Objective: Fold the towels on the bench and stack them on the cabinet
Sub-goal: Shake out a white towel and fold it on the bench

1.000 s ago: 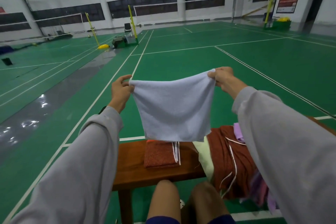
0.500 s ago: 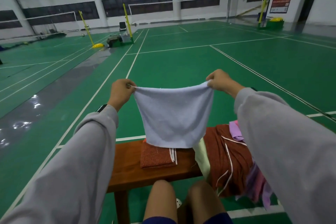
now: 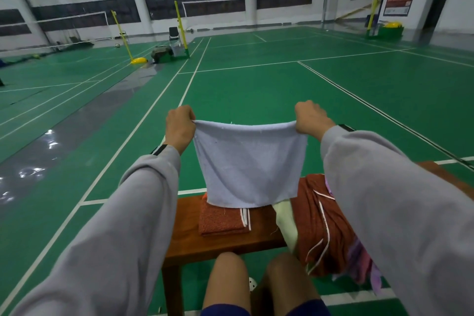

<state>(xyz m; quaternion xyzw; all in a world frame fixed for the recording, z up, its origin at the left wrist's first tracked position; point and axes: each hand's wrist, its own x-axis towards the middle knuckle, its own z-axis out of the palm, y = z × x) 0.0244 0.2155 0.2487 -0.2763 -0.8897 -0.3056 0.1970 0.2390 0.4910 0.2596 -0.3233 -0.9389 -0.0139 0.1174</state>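
A pale blue-white towel (image 3: pixel 250 164) hangs in the air over the wooden bench (image 3: pixel 187 241). My left hand (image 3: pixel 179 127) pinches its top left corner and my right hand (image 3: pixel 309 118) pinches its top right corner. Its lower edge hangs just above a folded orange-red towel (image 3: pixel 220 220) with white trim that lies flat on the bench. To the right sits a heap of unfolded towels: a rust-brown one (image 3: pixel 318 218), a cream one (image 3: pixel 284 223) and pink-purple ones (image 3: pixel 364 261). No cabinet is in view.
My bare knees (image 3: pixel 228 279) are just in front of the bench. Green court floor (image 3: pixel 256 84) with white lines stretches ahead. Yellow net posts (image 3: pixel 180 25) and a chair (image 3: pixel 174 33) stand far back. A wet grey strip (image 3: pixel 51 141) runs along the left.
Both hands have come down with the towel, so its lower edge now hangs close over the folded orange-red towel. The grips on the corners are unchanged.
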